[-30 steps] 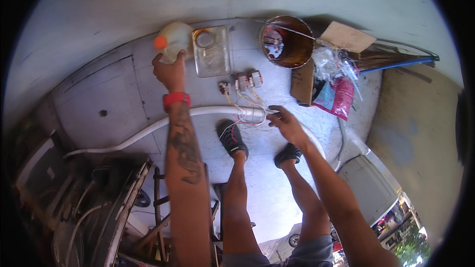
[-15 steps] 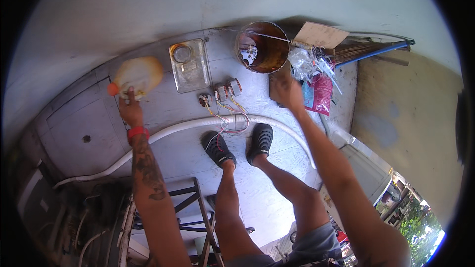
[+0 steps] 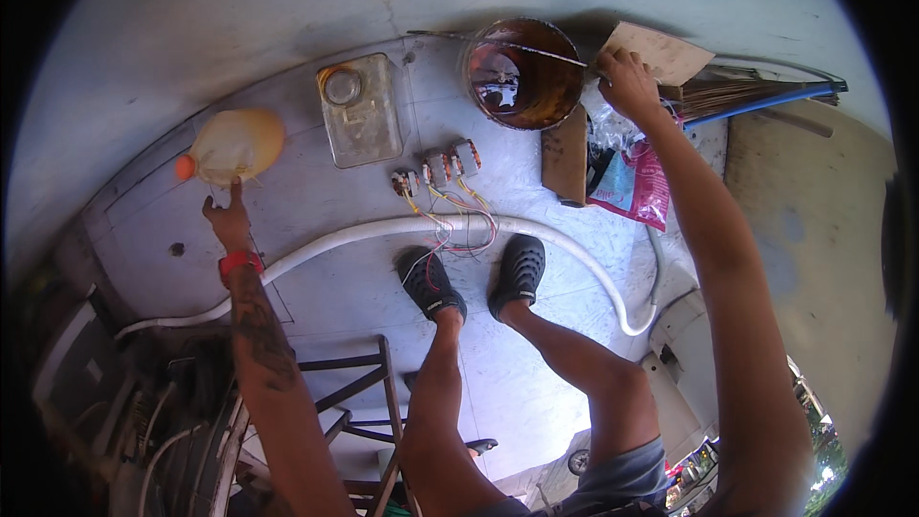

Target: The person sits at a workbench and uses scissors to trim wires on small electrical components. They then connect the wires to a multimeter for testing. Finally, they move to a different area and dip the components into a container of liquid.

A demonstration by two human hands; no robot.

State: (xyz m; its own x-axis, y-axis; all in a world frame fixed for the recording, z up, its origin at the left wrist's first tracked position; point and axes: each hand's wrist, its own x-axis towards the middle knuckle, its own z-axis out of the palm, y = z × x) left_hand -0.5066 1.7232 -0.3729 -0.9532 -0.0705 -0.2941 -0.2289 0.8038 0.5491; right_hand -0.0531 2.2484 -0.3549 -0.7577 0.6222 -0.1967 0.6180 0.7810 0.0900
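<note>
Just short of a plastic jug with an orange cap and yellowish contents, my left hand is open, its thumb and forefinger apart. The forefinger's tip is close to the jug's near side; I cannot tell if it touches. At the right, my right hand reaches over a cardboard box, its fingers bent beside the raised flap. What those fingers hold, if anything, is hidden. Beside them a stained round bucket contains dark liquid, with a thin rod across its top.
Three small wire-wound coil parts with coloured leads lie before my feet. A clear rectangular container is behind them. A white hose curves across the floor. Clear plastic and a pink bag fill the box; a broom lies behind.
My left hand has drawn back from the jug and its fingers have come free. My right hand has moved from the box's near left side up to its far flap. The view has shifted.
</note>
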